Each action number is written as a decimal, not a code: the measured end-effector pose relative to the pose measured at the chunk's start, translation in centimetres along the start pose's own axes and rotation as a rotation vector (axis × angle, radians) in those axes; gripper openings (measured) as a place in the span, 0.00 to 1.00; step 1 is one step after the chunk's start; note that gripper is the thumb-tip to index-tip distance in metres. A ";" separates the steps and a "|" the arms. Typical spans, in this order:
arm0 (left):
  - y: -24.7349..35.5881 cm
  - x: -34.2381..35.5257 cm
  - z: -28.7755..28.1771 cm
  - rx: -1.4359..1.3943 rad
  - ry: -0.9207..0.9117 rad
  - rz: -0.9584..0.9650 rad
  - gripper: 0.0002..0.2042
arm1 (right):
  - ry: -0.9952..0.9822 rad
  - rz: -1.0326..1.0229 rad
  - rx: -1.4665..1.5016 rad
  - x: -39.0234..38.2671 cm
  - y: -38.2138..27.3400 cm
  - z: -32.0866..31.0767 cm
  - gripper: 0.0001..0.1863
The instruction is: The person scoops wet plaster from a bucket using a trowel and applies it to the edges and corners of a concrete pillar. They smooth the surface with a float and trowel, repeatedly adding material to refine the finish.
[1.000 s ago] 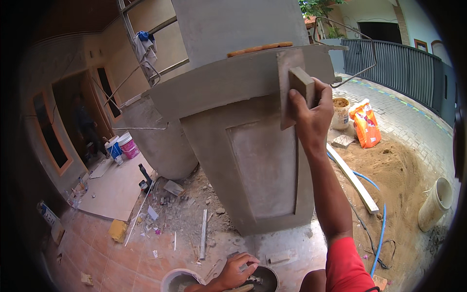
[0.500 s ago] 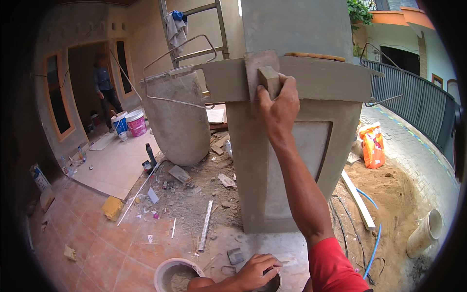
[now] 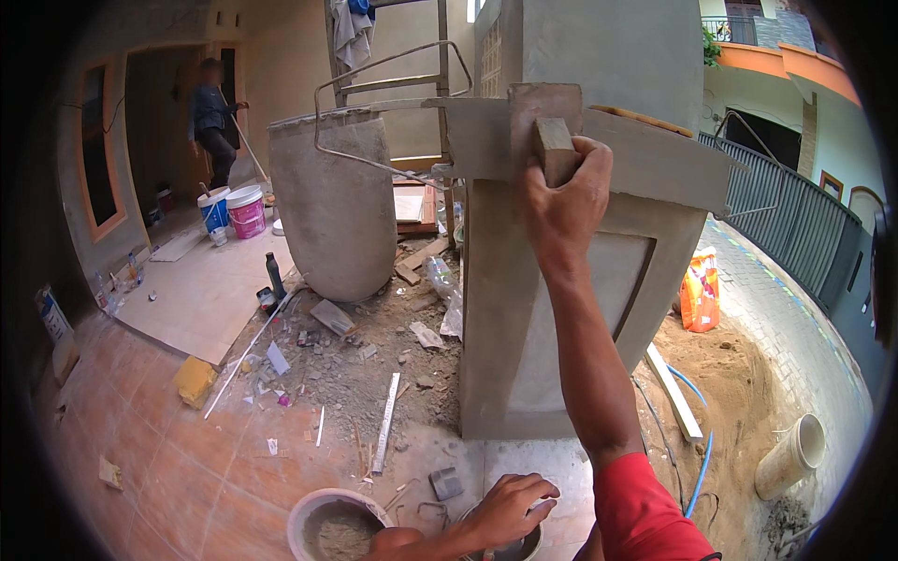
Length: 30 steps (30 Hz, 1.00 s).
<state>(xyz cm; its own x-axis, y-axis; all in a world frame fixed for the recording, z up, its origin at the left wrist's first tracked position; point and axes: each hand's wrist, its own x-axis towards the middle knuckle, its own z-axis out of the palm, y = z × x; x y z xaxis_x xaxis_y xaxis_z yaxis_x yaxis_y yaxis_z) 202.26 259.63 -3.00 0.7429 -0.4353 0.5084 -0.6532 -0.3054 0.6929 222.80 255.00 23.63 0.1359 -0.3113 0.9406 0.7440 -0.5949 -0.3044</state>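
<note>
My right hand [image 3: 572, 192] grips the block handle of a plastering float [image 3: 524, 98], its flat plate pressed on the grey ledge [image 3: 659, 164] of a plastered pillar [image 3: 500, 318]. The fingers wrap around the handle. Low in the picture, my left hand [image 3: 510, 510] hovers over a small dark bucket [image 3: 531, 550], its fingers apart and bent, with nothing visible in them. A pale tub [image 3: 304, 505] holding grey mortar stands to its left. Bent metal rods [image 3: 320, 112] clasp the ledge at its left end, and a brown wooden strip [image 3: 645, 120] lies on top.
A rounded grey wall [image 3: 332, 206] and a ladder [image 3: 393, 89] stand behind. Rubble [image 3: 374, 346] covers ground left of the pillar. On the right are sand [image 3: 734, 374], a blue hose [image 3: 700, 486] and a white bucket [image 3: 793, 453]. Another person [image 3: 213, 122] stands by the doorway with a pole.
My view has shifted. The float now shows nearer the corner of the ledge, its plate more upright. My left hand's fingers have spread. The person behind has moved and turned, with a pole in hand.
</note>
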 end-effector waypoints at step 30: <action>-1.5 0.4 2.2 0.038 -0.173 -0.118 0.10 | -0.042 -0.146 -0.107 0.3 4.2 -4.6 0.26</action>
<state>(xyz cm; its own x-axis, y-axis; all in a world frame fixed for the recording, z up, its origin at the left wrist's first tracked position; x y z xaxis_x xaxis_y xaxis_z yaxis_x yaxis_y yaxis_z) 203.26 258.04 -4.93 0.7805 -0.5324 0.3277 -0.5708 -0.3929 0.7210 223.01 248.99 21.96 0.0605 -0.1857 0.9807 0.6842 -0.7077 -0.1762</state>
